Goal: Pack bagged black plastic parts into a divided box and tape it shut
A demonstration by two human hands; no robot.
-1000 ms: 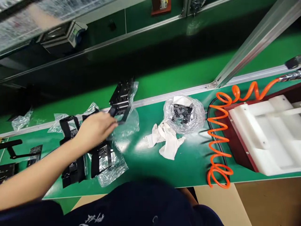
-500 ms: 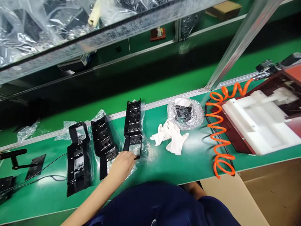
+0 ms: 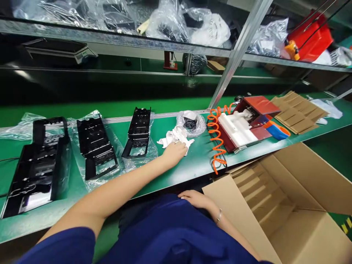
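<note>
— So, how far along does it look?

— Three black brackets (image 3: pixel 95 146) lie side by side on the counter (image 3: pixel 192 165), each on its clear bag, so the laying-out looks done. Nothing sits on the white fixture (image 3: pixel 238 130) at two o'clock from the cloth, and the carton (image 3: pixel 275 205) at four o'clock shows only its dividers where I can see in. My guess is the fitting and packing are all left.

— And the hands?

— The left hand (image 3: pixel 173 153) reaches out long across the counter, palm down, onto the white cloth (image 3: pixel 173 137). That cloth lies between the nearest bracket and the orange hose (image 3: pixel 217 146), with a bag of small dark parts (image 3: pixel 191 123) touching it at one o'clock.

— Has it gripped it?

— Its fingers (image 3: pixel 180 148) curl loosely over the cloth's near edge; whether they've pinched it, I can't tell from here.

— The right hand (image 3: pixel 196 198)?

— Resting flat on the lap, at six o'clock from the cloth, its fingers spread and holding nothing.
</note>
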